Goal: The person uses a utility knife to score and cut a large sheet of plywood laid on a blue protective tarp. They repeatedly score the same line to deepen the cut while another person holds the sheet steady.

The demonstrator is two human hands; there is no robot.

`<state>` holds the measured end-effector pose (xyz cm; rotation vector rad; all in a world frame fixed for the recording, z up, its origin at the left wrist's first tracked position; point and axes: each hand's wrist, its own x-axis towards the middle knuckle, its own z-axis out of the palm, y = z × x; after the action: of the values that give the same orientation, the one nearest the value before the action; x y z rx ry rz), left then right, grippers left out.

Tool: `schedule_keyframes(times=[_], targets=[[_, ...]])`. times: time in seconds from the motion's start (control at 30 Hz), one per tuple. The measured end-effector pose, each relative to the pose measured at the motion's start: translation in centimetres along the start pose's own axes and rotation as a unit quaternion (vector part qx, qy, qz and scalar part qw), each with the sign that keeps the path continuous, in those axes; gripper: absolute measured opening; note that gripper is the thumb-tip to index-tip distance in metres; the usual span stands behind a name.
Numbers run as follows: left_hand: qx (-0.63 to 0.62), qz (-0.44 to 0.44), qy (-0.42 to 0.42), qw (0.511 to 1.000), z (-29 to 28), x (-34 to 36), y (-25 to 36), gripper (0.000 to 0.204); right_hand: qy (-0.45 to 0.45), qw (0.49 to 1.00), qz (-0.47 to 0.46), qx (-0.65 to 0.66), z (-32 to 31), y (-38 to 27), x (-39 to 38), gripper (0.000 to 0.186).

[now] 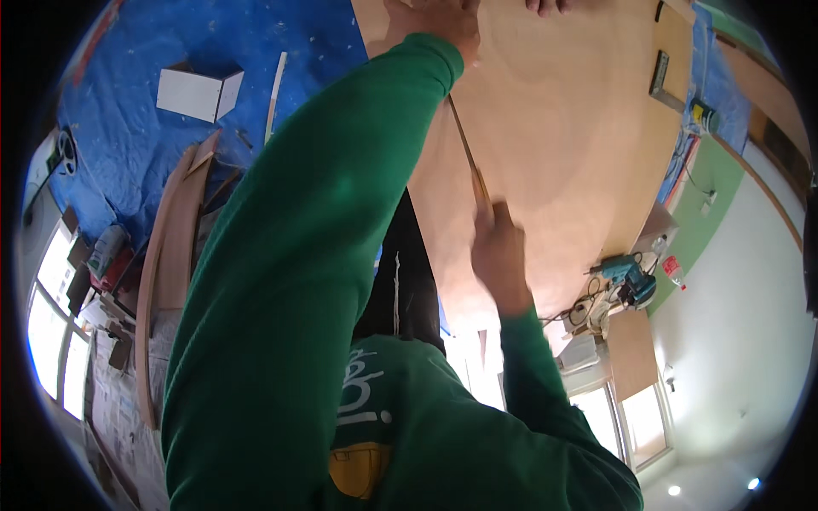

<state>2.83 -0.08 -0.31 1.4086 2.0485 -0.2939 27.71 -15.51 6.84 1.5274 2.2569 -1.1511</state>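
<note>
My left hand (430,25) is at the top, on or just above the left edge of a large pale plywood sheet (567,128); its fingers are partly cut off by the frame, so their grip is unclear. Below it, my right hand (498,247), slightly blurred, is closed on the wooden handle of a long, thin tool (464,140). The tool's narrow dark blade slants up over the sheet toward my left wrist, its far end near or behind my left sleeve.
Another person's digits (545,7) show at the top edge. A blue tarp (119,128) holds a white box (192,94) and a pale strip (275,94). Curved boards (170,247) lie left. A teal power tool (630,277) with cords and a plastic bottle (673,271) sit right.
</note>
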Motion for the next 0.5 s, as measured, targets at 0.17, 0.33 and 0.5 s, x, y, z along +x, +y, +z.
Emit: schedule_keyframes(times=[0.17,0.33,0.5], targets=[[0.020,0.030,-0.002,0.999,-0.6,-0.3,1.7,0.107,0.048,0.993,0.096,0.049,3.7,-0.4,9.9,0.035],[0.027,0.023,0.004,0.999,-0.7,-0.8,0.7,0.114,-0.003,0.997,0.068,0.033,-0.3,-0.9,0.2,0.029],[0.012,0.021,-0.001,1.000,-0.2,-0.7,-0.2,0.117,-0.030,0.998,-0.016,-0.051,-1.5,0.3,-5.6,0.020]])
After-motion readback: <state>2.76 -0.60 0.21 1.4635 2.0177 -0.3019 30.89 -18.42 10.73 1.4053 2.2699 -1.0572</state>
